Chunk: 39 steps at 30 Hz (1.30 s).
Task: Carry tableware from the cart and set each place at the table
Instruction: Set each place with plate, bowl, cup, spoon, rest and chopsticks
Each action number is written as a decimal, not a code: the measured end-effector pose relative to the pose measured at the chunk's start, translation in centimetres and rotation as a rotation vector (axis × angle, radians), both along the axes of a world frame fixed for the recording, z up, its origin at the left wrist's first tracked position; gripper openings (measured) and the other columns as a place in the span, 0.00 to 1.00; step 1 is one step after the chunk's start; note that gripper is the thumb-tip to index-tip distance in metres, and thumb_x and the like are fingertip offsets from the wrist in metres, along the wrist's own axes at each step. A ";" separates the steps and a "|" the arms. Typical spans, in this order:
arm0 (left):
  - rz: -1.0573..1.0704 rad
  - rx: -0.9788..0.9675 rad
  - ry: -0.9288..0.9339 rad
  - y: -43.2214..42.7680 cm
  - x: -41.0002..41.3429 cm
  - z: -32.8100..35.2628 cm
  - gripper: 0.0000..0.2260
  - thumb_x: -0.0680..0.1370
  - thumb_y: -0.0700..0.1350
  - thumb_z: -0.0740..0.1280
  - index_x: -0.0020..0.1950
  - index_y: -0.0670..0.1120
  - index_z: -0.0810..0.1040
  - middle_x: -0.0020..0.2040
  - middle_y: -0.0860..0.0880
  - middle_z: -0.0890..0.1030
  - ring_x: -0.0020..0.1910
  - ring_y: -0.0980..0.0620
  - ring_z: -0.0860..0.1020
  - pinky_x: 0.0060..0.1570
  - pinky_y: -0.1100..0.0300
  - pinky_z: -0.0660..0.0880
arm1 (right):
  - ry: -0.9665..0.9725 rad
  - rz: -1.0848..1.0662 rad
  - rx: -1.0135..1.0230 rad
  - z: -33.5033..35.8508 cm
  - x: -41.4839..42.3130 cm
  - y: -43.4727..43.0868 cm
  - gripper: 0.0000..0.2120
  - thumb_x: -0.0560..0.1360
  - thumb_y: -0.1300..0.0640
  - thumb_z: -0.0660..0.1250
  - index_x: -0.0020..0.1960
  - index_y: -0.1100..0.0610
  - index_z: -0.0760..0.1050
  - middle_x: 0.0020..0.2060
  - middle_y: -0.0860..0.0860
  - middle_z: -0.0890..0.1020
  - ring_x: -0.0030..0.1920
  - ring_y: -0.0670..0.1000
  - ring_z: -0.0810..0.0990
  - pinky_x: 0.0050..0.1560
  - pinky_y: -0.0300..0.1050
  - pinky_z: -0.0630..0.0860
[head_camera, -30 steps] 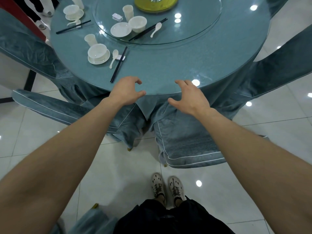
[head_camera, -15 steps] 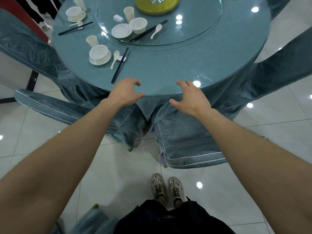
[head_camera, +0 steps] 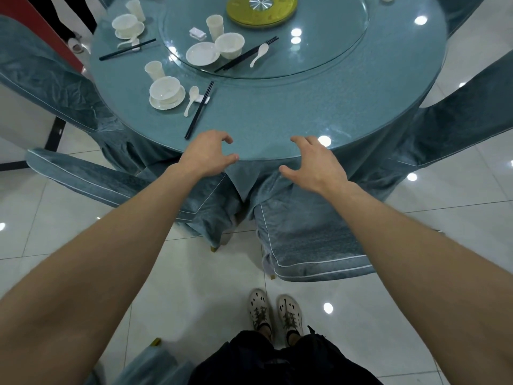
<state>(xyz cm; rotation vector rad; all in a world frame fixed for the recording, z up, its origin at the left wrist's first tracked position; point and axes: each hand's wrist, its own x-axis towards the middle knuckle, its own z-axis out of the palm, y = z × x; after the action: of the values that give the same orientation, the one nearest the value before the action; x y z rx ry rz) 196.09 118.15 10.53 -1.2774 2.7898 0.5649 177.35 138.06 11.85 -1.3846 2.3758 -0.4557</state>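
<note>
Now we hold both hands at the near edge of the round bench point(head_camera: 305, 112), carrying nothing. Our left hand point(head_camera: 206, 155) hovers over the rim with its fingers point(head_camera: 226, 139) loosely curled and apart from the thumb; our right hand point(head_camera: 313, 165) mirrors it just to the right, fingers point(head_camera: 299, 140) half bent and spread, gripping nothing.

On the left of the bench lies one laid place: a white bowl on its saucer point(head_camera: 166, 93), a cup point(head_camera: 154, 70) just beyond it, a spoon point(head_camera: 191, 100) and black chopsticks point(head_camera: 199, 110) to its right. On the near-left part of the glass turntable point(head_camera: 333, 56) sit loose pieces: a small plate point(head_camera: 202, 53), a second bowl point(head_camera: 229, 45) touching it, a second cup point(head_camera: 214, 26), more chopsticks point(head_camera: 245, 54) and another spoon point(head_camera: 259, 54). Below our hands, a covered chair point(head_camera: 313, 245) is tucked under the cloth.
</note>
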 end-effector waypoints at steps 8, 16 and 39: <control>0.004 0.000 0.006 -0.7 0.0 0.0 0.24 0.78 0.58 0.75 0.70 0.50 0.79 0.70 0.48 0.80 0.68 0.47 0.78 0.68 0.46 0.76 | -0.001 -0.009 0.004 0.0 -0.1 -0.5 0.37 0.79 0.42 0.70 0.82 0.53 0.61 0.75 0.55 0.70 0.71 0.58 0.74 0.69 0.55 0.74; 0.006 0.004 0.013 -1.3 0.0 0.2 0.23 0.77 0.59 0.75 0.70 0.51 0.79 0.70 0.49 0.80 0.68 0.48 0.78 0.67 0.45 0.77 | 0.010 -0.017 0.013 0.0 0.0 -1.0 0.37 0.79 0.42 0.70 0.82 0.53 0.61 0.75 0.55 0.70 0.71 0.59 0.75 0.69 0.56 0.75; 0.073 0.035 0.022 3.2 -9.3 0.4 0.22 0.78 0.56 0.75 0.70 0.49 0.80 0.68 0.46 0.81 0.67 0.46 0.79 0.66 0.46 0.77 | 0.023 0.047 0.008 -1.2 -10.4 1.7 0.38 0.79 0.41 0.70 0.83 0.54 0.61 0.75 0.55 0.71 0.70 0.59 0.74 0.69 0.56 0.76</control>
<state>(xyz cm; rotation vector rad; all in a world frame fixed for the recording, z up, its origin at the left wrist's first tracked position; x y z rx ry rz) 186.75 121.31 10.97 -1.3795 2.7472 0.6319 166.93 139.77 10.67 -1.4464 2.3546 -0.4189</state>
